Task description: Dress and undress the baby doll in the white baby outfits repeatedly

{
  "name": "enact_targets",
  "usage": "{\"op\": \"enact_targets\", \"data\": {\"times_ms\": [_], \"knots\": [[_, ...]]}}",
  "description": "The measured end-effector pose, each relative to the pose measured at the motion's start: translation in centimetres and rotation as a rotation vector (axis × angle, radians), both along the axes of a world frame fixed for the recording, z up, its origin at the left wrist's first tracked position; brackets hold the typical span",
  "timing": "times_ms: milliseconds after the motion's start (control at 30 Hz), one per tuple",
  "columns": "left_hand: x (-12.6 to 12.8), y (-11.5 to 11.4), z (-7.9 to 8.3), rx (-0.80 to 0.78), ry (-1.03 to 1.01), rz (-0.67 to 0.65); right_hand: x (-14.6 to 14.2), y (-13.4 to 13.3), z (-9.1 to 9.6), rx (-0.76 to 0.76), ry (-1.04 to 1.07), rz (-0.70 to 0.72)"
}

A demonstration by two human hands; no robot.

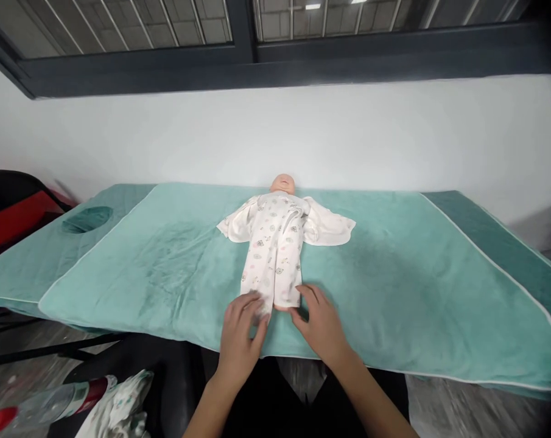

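A baby doll (283,182) lies on its back, its head towards the wall. It is covered by a white baby garment (277,237) with a small print, whose sleeves spread out to both sides. My left hand (242,331) rests at the garment's lower left corner, fingers on the cloth and thumb apart from them near the hem. At the lower right corner, my right hand (319,322) has its thumb and forefinger spread at the hem's edge. A bit of the doll's skin shows below the hem between my hands.
The doll lies on a padded bed with a green cover (371,292) and a face hole (87,219) at the left. Below left, a plastic bottle (51,404) and a crumpled printed cloth (120,406) lie on a black seat (170,389). A white wall (165,137) stands behind.
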State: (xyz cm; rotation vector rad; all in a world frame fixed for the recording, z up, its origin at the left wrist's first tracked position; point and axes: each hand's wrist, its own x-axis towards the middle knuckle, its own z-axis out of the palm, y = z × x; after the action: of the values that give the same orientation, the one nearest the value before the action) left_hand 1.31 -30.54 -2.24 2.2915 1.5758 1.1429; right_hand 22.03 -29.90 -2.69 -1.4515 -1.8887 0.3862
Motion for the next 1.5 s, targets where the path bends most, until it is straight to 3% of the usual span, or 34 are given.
{"op": "enact_targets", "data": {"times_ms": [67, 200, 367, 533, 667, 733, 800, 933, 1033, 1133, 1233, 1333, 1500], "knots": [[1.5, 0.8, 0.8, -0.010, 0.148, -0.116, -0.1, 0.3, -0.1, -0.022, -0.019, 0.054], [2.8, 1.7, 1.4, -0.023, 0.290, -0.146, 0.0, 0.0, 0.2, 0.007, -0.009, 0.131], [2.6, 0.8, 0.9, -0.017, 0.200, -0.245, 2.0, -1.9, 1.8, 0.002, 0.032, 0.219], [2.4, -0.6, 0.1, -0.049, 0.122, -0.321, 2.0, -3.8, 2.7, -0.098, -0.137, 0.418], [1.0, -1.0, -0.1, -0.008, 0.009, -0.326, 2.5, -2.6, 3.3, -0.176, -0.263, 0.544], [0.1, 0.2, 0.2, 0.026, -0.054, -0.283, 3.4, -0.2, 4.5, -0.184, -0.197, 0.560], [-0.6, 3.0, 0.9, 0.049, -0.109, -0.201, 4.2, 3.5, 6.3, -0.158, -0.039, 0.493], [-0.5, 12.1, 2.6, -0.035, -0.313, -0.051, 4.0, 14.9, 9.3, -0.028, 0.057, 0.343], [0.3, 18.4, 2.5, -0.109, -0.420, 0.006, 2.4, 24.2, 9.4, 0.032, 0.020, 0.226], [0.6, 21.7, 0.8, -0.247, -0.658, 0.047, 1.0, 31.1, 8.8, 0.055, -0.123, 0.275], [0.3, 22.1, -1.1, -0.404, -0.839, 0.021, 0.2, 34.3, 8.6, 0.049, -0.230, 0.465], [0.0, 21.8, -1.7, -0.396, -0.871, -0.052, -0.8, 35.0, 9.1, 0.019, -0.294, 0.576], [-0.3, 21.5, -1.4, -0.364, -0.890, -0.088, -4.1, 34.9, 10.1, -0.009, -0.712, 0.461]]}}
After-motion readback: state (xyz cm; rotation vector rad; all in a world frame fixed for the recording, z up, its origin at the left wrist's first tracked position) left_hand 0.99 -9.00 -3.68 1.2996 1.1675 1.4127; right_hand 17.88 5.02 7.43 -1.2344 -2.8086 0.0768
